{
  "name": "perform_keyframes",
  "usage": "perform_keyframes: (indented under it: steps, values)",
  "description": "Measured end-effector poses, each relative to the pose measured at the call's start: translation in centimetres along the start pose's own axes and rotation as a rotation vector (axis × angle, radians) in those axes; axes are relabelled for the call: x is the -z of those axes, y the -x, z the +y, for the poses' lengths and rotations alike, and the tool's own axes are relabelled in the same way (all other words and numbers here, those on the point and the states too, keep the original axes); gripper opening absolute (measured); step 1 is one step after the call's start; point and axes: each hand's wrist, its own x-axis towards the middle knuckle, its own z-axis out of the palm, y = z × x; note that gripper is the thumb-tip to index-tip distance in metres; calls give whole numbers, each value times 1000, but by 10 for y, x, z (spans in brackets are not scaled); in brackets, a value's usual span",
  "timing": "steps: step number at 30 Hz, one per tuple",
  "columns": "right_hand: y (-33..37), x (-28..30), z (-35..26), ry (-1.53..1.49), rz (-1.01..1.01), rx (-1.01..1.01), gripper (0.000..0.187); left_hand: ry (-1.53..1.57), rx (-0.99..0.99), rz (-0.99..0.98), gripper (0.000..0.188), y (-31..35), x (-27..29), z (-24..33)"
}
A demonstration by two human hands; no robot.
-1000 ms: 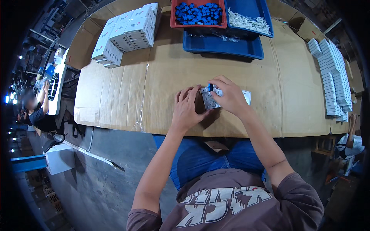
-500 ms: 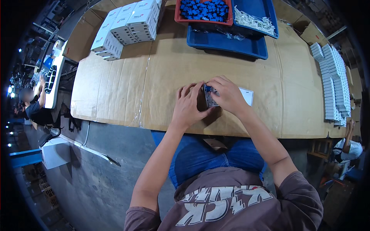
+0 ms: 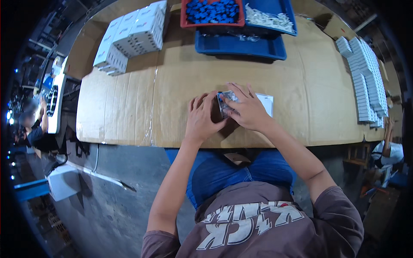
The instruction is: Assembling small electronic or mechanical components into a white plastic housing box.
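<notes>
Near the front middle of the table lies a small open box [image 3: 223,112] with clear-looking and blue contents, partly covered by my fingers. My left hand [image 3: 201,117] curves round its left side, fingers at the far left corner and thumb by the near edge. Over the box, my right hand [image 3: 248,111] has its fingers spread, with the fingertips and thumb touching the contents. A white flat panel [image 3: 266,104] shows just right of my right hand; whether it is joined to the box is hidden.
White boxes [image 3: 133,32] stand stacked at the far left. A red tray of blue parts [image 3: 211,12], a blue tray of white pieces [image 3: 271,20] and another blue tray [image 3: 241,48] are at the back. Small white boxes [image 3: 365,79] line the right. Two people work nearby.
The view has shifted, so the table's things sit a little farther left in it. My right fingers have spread apart over the box; my left hand stays at its side.
</notes>
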Motion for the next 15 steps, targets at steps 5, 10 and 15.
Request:
perform_keyframes:
  steps: [5, 10, 15]
  values:
    - [32, 39, 25, -268, 126, -218, 49, -37, -22, 131, 82, 3, -6, -6]
    - [71, 61, 41, -216, -74, -405, 57, -69, 53, 175, 87, 6, -5, 7]
    - [84, 72, 39, -197, 20, -333, 42, -162, 197, 189, 98, 10, -22, 55]
